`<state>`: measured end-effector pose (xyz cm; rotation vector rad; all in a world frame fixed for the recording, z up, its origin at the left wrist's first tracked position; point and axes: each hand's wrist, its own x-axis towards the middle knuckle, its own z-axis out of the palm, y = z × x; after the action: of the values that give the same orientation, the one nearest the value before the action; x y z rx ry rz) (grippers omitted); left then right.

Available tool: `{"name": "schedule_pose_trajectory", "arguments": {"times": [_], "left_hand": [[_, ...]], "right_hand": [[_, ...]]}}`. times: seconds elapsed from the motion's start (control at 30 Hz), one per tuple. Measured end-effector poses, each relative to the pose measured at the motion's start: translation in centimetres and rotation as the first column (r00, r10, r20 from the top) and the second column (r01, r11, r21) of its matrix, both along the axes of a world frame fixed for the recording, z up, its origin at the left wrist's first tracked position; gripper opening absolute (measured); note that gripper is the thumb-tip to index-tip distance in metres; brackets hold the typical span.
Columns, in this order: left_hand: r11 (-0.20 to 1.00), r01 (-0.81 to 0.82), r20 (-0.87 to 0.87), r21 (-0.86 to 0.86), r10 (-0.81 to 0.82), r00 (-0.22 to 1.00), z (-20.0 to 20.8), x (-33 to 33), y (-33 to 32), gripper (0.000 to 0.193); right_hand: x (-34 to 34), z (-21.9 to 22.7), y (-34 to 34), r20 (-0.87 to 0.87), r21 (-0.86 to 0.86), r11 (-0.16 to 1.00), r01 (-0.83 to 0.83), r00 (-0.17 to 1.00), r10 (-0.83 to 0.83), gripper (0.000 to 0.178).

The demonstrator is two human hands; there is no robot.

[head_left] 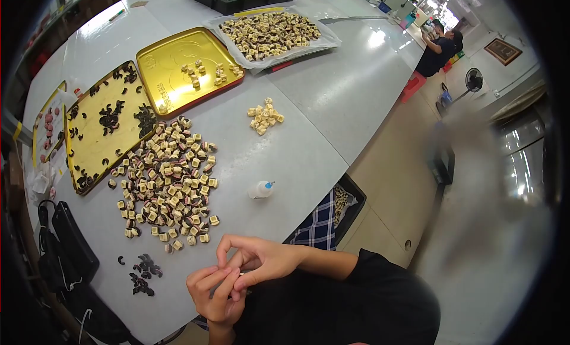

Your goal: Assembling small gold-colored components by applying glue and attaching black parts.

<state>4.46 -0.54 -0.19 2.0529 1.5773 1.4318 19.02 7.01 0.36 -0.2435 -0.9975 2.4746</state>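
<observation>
My left hand [215, 293] and my right hand [261, 260] meet at the table's near edge, fingertips pinched together. Between them a sliver of something pale shows, too small and covered to name. Beyond my hands spreads a big heap of small cream, pink and dark block-shaped pieces [172, 176]. Left of my hands lie several dark curved pieces [142, 274]. A small white squeeze bottle [260, 190] with a blue tip stands beyond my right hand. Farther off is a small cluster of plain cream pieces [265, 116].
A gold tray [163, 66] holds some cream pieces; a yellow-lined tray [89, 131] holds dark curved pieces. A paper-lined tray [261, 59] is full of finished-looking blocks. A black bag [74, 238] lies at left. A crate [350, 211] sits below the table edge; people [436, 51] sit far right.
</observation>
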Motion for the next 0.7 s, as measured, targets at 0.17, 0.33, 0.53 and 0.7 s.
{"name": "schedule_pose_trajectory", "arguments": {"times": [0.17, 0.33, 0.53, 0.7], "left_hand": [[1.0, 0.002, 0.006, -0.009, -0.002, 1.0, -0.05, 0.0, -0.05, 0.025], [1.0, 0.003, 0.004, -0.006, -0.003, 1.0, -0.01, 0.03, -0.02, 0.029], [1.0, 0.006, -0.006, -0.001, -0.006, 1.0, -0.04, 0.09, -0.01, 0.031], [1.0, 0.005, -0.005, -0.005, -0.005, 1.0, -0.07, 0.15, 0.0, 0.03]], "right_hand": [[0.0, 0.13, -0.11, 0.009, 0.03, 1.0, -0.008, 1.0, 0.008, 0.028], [0.07, 0.2, -0.18, 0.011, 0.081, 0.997, 0.004, 1.0, -0.005, 0.025], [0.16, 0.19, -0.31, 0.012, 0.131, 0.991, 0.023, 1.0, -0.025, 0.026], [0.16, 0.18, -0.4, 0.024, 0.142, 0.989, 0.038, 0.999, -0.041, 0.025]]}}
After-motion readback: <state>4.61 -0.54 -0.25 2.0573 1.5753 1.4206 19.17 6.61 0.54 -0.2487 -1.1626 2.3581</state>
